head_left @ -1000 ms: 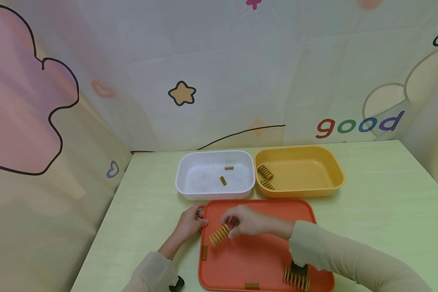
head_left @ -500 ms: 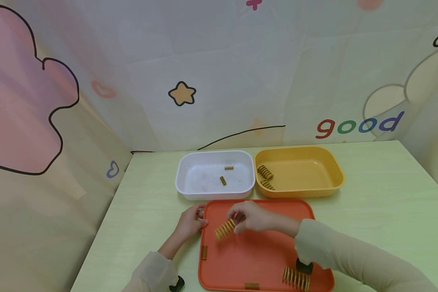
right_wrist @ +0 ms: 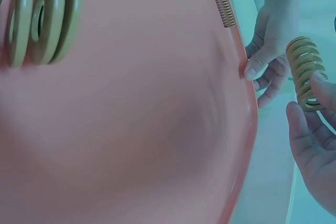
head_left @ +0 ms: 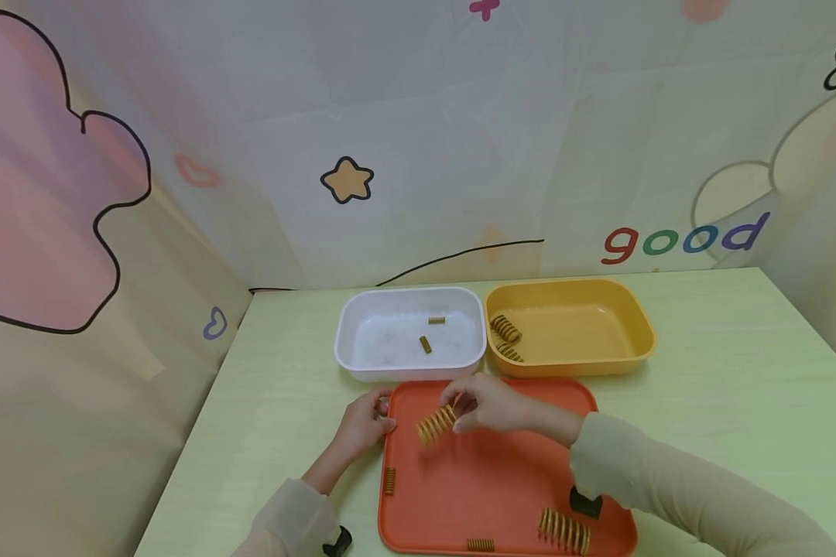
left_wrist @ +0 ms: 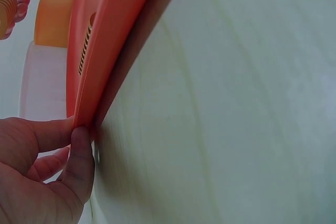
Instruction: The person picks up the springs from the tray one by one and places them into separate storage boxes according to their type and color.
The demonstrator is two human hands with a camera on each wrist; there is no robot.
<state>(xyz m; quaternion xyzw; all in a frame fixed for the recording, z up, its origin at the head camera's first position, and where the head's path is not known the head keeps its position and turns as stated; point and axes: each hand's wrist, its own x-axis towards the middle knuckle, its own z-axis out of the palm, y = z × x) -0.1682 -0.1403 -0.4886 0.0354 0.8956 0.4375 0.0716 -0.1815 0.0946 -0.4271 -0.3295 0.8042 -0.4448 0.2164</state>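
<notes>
My right hand (head_left: 491, 402) pinches one end of a large yellow coil spring (head_left: 436, 425), held over the left half of a red tray (head_left: 488, 480). In the right wrist view the thumb and fingers grip the spring (right_wrist: 306, 74) at its lower end. My left hand (head_left: 361, 424) grips the tray's left rim near the far corner, and the left wrist view has its thumb and forefinger pinching that edge. Small springs lie along the tray's left side (head_left: 389, 481) and its front edge (head_left: 481, 545). Another large spring (head_left: 564, 531) rests at the tray's front right.
Behind the tray stands a white bin (head_left: 383, 371) with two small springs (head_left: 426, 344) inside. To its right, a yellow bin (head_left: 585, 367) contains two large springs (head_left: 506, 330) at its left end. A printed cloth (head_left: 425, 155) hangs behind the table (head_left: 731, 387).
My right hand has moved slightly right and away from me, toward the bins, carrying the large spring. The left hand has stayed on the tray rim.
</notes>
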